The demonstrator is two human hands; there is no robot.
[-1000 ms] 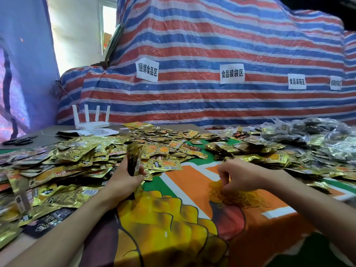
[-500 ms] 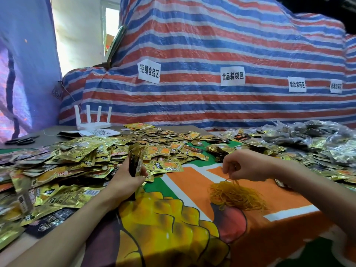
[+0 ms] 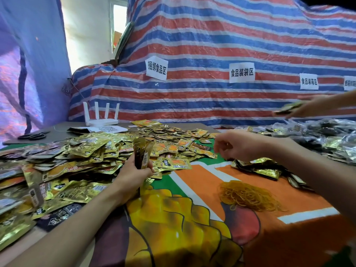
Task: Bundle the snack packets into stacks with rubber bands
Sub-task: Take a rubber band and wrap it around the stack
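A stack of snack packets (image 3: 142, 155) is gripped upright by the left hand (image 3: 133, 177), fingers curled round it, while the right hand (image 3: 238, 146) is held at twelve o'clock from the rubber bands (image 3: 248, 196), fingertips bunched, any pinched band indiscernible.

left hand (image 3: 133, 176) holds packet stack (image 3: 142, 154) | right hand (image 3: 242, 145) curled near rubber bands (image 3: 248, 195)

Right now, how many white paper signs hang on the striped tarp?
4 on the striped tarp: the left sign, the middle sign, the third sign further right, the fourth sign cut by the right edge. More may be hidden beyond it.
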